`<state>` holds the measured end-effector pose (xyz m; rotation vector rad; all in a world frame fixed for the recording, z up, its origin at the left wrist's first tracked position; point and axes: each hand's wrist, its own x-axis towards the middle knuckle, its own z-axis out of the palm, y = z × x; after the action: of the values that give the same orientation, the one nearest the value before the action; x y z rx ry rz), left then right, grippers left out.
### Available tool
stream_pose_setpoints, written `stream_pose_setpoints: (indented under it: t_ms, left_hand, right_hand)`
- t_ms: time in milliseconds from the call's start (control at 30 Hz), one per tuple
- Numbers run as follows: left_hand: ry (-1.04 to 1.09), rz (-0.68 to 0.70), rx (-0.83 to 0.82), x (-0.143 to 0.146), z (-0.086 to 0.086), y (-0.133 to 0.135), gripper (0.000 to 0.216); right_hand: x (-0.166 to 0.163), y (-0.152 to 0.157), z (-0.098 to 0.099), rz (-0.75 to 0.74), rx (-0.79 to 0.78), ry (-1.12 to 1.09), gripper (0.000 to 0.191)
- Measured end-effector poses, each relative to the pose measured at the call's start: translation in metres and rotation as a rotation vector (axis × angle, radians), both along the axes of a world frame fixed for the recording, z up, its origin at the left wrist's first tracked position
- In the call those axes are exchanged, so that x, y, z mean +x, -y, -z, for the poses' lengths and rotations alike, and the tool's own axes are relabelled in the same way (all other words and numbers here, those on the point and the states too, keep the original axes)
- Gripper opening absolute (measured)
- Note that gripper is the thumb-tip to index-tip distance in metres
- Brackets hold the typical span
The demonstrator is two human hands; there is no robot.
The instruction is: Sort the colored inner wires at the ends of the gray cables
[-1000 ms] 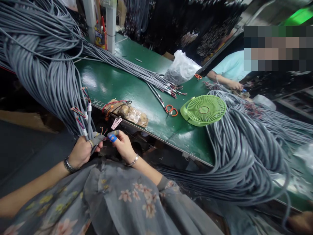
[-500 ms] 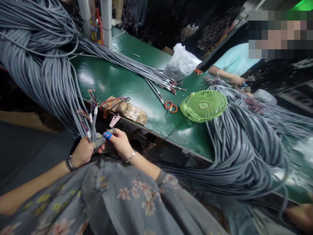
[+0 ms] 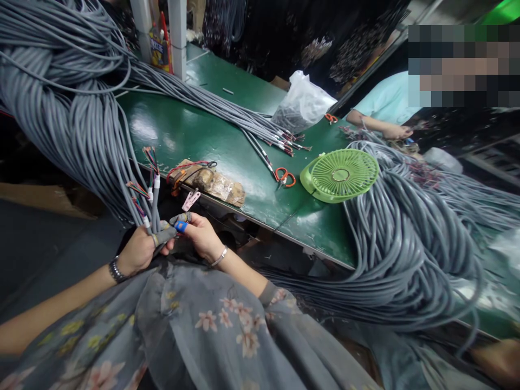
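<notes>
At the bench's near edge, my left hand (image 3: 138, 250) is closed around a few grey cables (image 3: 155, 208). Their ends stand upright, with white bands and fanned coloured wires (image 3: 150, 156) above the fist. Grey coverings with yellowish trim wrap some of my fingers. Close by on the right, my right hand (image 3: 205, 238) is pinched shut, a blue wrap (image 3: 181, 226) on its thumb. Its fingertips meet the left hand's covered fingers, and whatever they pinch is too small or hidden to tell. A pink clip (image 3: 190, 200) sits just above, at the bench edge.
Thick grey cable bundles hang at left (image 3: 93, 119) and right (image 3: 406, 254). On the green bench (image 3: 260, 214) lie a taped wooden block (image 3: 219, 187), orange-handled scissors (image 3: 285, 177), a green fan (image 3: 340, 174) and a plastic bag (image 3: 303, 103). A co-worker's hand (image 3: 398, 131) is at upper right.
The wire ends have tilted slightly left. My right hand has shifted a little to the right, still pinched near the left hand.
</notes>
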<state>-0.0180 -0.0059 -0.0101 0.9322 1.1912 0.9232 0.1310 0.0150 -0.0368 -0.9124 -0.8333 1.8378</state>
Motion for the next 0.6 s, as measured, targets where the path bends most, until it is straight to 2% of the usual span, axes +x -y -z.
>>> stream_pose_setpoints:
  t_ms: [200, 367, 600]
  left_hand:
    - [-0.052, -0.072, 0.018, 0.0032, -0.002, 0.002, 0.032]
    - [-0.123, 0.007, 0.008, 0.0034, -0.0012, 0.0011, 0.036]
    - [-0.059, -0.142, -0.016, 0.0057, -0.0073, 0.002, 0.037]
  right_hand:
    - [-0.0075, 0.006, -0.0007, 0.111, -0.024, -0.007, 0.039]
    - [-0.0095, 0.0083, -0.0021, 0.129, -0.068, -0.003, 0.042]
    - [-0.0093, 0.0083, -0.0097, 0.181, -0.091, 0.063, 0.038]
